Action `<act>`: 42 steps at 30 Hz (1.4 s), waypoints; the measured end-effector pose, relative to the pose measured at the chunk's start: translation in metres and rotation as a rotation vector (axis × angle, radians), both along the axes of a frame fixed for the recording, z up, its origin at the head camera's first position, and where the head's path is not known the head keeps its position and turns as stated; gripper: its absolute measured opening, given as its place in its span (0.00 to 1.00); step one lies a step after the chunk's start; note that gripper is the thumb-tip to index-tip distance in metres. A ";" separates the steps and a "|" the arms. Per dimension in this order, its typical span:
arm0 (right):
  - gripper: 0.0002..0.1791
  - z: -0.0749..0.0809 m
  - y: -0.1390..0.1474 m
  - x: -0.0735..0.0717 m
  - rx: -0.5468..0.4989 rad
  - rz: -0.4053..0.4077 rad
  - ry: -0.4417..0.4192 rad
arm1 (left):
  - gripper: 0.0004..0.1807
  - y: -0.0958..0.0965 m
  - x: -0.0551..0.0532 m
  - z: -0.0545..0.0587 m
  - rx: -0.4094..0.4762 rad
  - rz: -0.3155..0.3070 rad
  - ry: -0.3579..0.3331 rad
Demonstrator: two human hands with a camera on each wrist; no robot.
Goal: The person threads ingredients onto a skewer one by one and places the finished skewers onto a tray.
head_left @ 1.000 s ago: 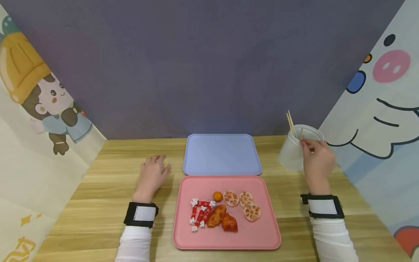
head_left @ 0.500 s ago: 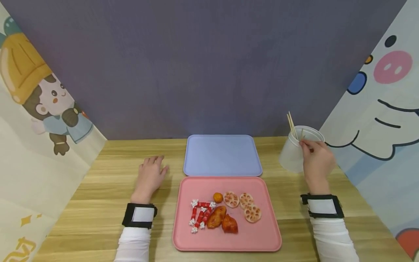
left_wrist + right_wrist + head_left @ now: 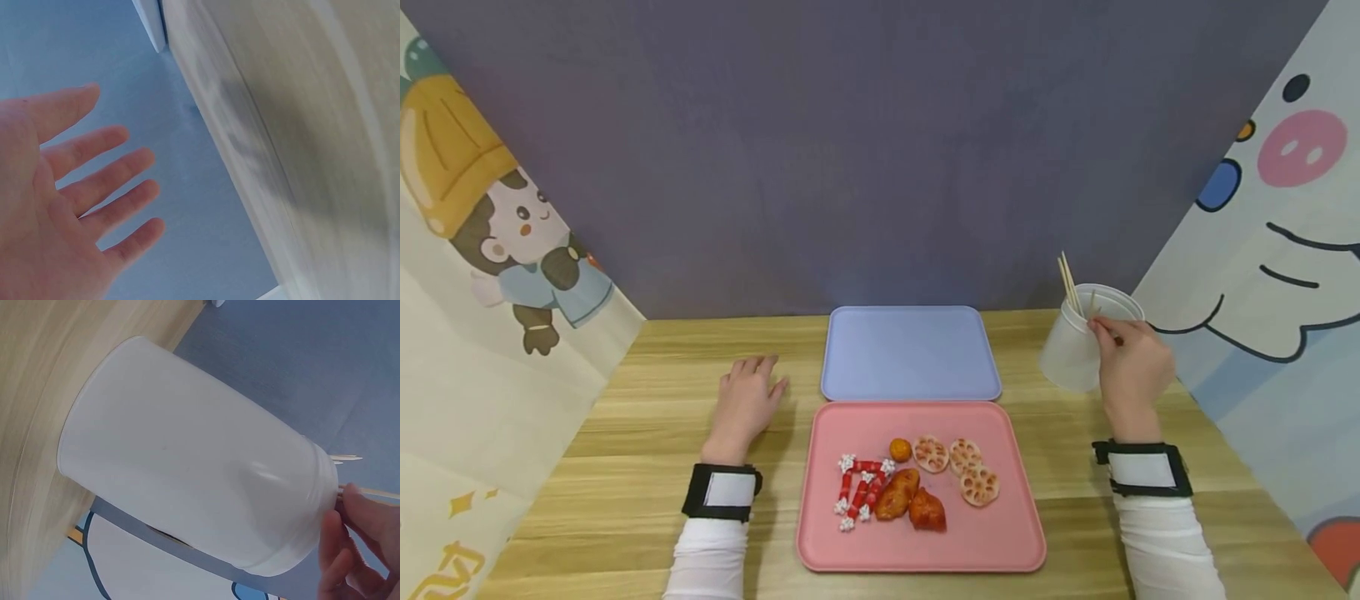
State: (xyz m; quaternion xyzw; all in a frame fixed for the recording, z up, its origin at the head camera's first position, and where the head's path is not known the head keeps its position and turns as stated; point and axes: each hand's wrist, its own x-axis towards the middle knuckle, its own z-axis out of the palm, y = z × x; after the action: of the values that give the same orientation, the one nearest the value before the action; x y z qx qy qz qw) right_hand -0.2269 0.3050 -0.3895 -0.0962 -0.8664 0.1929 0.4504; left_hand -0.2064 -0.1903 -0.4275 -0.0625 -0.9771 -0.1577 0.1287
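At the rim of a white bucket (image 3: 1063,357), the person's right hand (image 3: 1133,375) pinches a thin wooden skewer (image 3: 380,494) between thumb and fingertips. A few other pale skewers (image 3: 1067,283) lean in the bucket and stick up past its left rim. Well to the left, the person's left hand (image 3: 745,407) is held low over the wooden table with its fingers apart. The left wrist view shows that same palm (image 3: 37,231) holding nothing, its shadow falling on the wood.
A pink tray (image 3: 917,554) holds lotus root slices (image 3: 979,485), browned meat pieces (image 3: 897,495), an orange ball (image 3: 900,450) and several red sticks with white ends (image 3: 863,493). Behind it lies a bare blue tray (image 3: 910,354). A grey wall (image 3: 880,167) closes off the back.
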 end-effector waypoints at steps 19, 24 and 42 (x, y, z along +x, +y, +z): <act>0.13 0.016 0.001 0.009 0.006 0.002 0.058 | 0.25 0.005 -0.005 0.001 -0.002 -0.013 0.007; 0.14 0.025 -0.003 0.019 -0.022 0.006 0.138 | 0.25 0.015 -0.008 0.006 -0.007 -0.038 0.005; 0.19 0.075 -0.019 0.059 -0.207 -0.075 0.465 | 0.26 0.050 -0.018 0.016 0.031 -0.096 0.038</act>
State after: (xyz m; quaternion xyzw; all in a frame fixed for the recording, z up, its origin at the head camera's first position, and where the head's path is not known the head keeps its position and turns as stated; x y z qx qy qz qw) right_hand -0.1677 0.2856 -0.3144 -0.1268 -0.7109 0.2806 0.6323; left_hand -0.2241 -0.1407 -0.4117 -0.1101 -0.9678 -0.1777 0.1404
